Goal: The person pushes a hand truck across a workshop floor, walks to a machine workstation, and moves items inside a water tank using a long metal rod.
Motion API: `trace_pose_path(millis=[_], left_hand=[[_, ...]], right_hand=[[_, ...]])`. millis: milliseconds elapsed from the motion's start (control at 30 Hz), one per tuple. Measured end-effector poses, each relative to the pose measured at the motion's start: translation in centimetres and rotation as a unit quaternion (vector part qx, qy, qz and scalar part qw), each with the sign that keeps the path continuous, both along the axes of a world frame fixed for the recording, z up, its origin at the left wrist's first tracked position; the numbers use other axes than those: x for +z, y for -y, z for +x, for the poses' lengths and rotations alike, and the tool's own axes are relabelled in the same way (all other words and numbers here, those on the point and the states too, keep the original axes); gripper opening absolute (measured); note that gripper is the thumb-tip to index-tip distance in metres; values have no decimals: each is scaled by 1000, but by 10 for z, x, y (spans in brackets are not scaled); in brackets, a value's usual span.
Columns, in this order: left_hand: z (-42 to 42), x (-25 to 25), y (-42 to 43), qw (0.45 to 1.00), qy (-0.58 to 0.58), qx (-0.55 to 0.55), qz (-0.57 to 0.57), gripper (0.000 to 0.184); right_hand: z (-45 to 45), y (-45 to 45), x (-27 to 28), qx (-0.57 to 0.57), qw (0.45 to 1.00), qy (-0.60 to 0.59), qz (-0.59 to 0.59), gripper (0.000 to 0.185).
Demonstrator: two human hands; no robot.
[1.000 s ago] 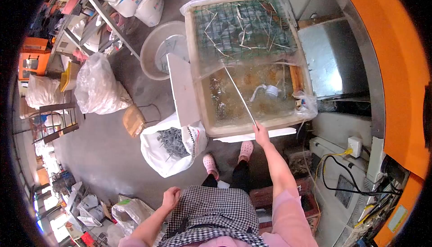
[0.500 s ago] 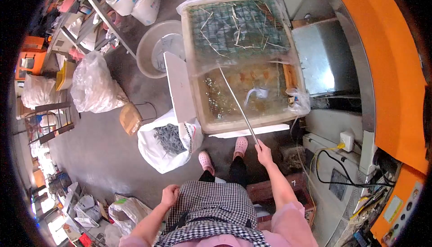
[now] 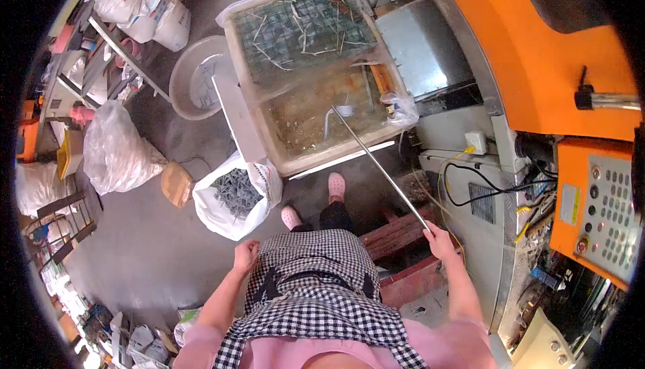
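My right hand (image 3: 440, 241) grips the near end of a long thin metal rod (image 3: 386, 167). The rod slants forward and left, its far tip over the water of a large rectangular tub (image 3: 322, 158). Near that tip a white curved hose-like piece (image 3: 344, 110) shows in the water. Green netting (image 3: 275, 30) with pale thin sprues lying on it fills the tub's far half. My left hand (image 3: 246, 257) is curled into a fist beside my checked apron (image 3: 309, 255), with nothing visible in it.
A white sack (image 3: 205, 211) of grey plastic pieces (image 3: 236, 193) stands left of the tub, by a white board (image 3: 236, 117). Beyond are a round basin (image 3: 176, 87) and a clear plastic bag (image 3: 117, 151). An orange machine (image 3: 463, 6) and its control panel (image 3: 611, 208) flank my right.
My right hand has moved right and toward me, drawing the rod back; its tip now lies closer to the tub's near side. The view has shifted right. My left hand stays closed.
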State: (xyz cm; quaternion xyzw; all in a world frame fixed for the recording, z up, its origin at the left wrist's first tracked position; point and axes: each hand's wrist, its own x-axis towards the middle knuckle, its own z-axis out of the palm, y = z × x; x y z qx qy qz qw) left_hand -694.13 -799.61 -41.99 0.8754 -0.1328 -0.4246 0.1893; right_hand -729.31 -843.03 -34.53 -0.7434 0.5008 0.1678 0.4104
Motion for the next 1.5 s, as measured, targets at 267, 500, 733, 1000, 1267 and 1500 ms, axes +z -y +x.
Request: trace_pose_path(millis=[267,500,733,1000,1267,1500], left_hand=[[8,11,-7,999,35,4,-9,15],[0,2,-18,999,54,-6,0,15],[-6,-10,-9,998,32,49,12,14],[-9,15,47,998,47,24,20,14],[-14,0,68,998,23,61,24,13],[-18,-15,78,997,19,67,27,13]], right_hand=[[-8,4,6,34,998,-45,-20,33],[24,-16,-71,29,998,7,-57,31],[82,-3,-124,-36,996,71,-46,33],[149,47,-178,-68,993,93,-10,33],[214,91,-239,-42,988,141,-56,32],[263,132,-273,-5,993,89,-73,34]])
